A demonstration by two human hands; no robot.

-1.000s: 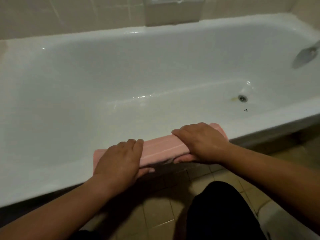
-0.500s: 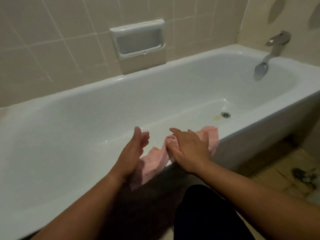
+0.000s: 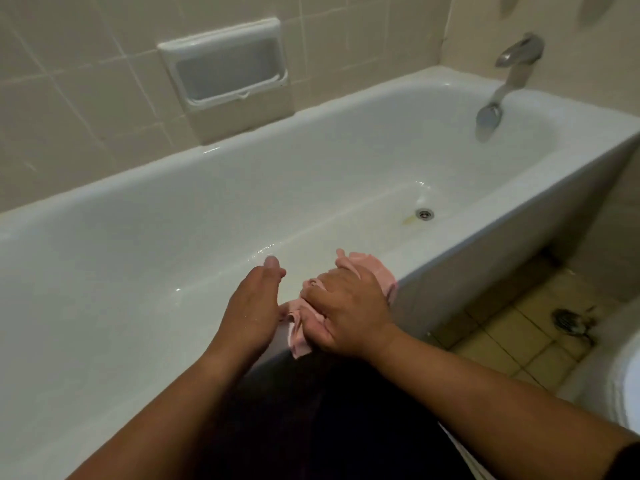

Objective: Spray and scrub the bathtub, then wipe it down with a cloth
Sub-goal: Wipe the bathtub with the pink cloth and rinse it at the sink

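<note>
The white bathtub [image 3: 478,242] runs across the view, its floor wet and shiny. A pink cloth [image 3: 373,269] lies bunched up on the tub's near rim. My right hand [image 3: 348,308] rests on top of the cloth and grips it, fingers curled into its folds. My left hand [image 3: 251,306] stands on its edge just left of the cloth, fingers straight and thumb up, its palm facing the cloth. A small pink corner hangs over the rim between my hands. No spray bottle or scrubber is in view.
The drain [image 3: 424,214] sits in the tub floor at the right, below the metal faucet [image 3: 519,55]. A recessed soap dish [image 3: 225,65] is set in the tiled wall. A floor drain [image 3: 568,322] and a white fixture [image 3: 620,379] lie to the right.
The cloth was stretched flat along the rim under both hands; my right hand has now gathered it into a bunch. My left hand let go and turned on its edge. The view rose.
</note>
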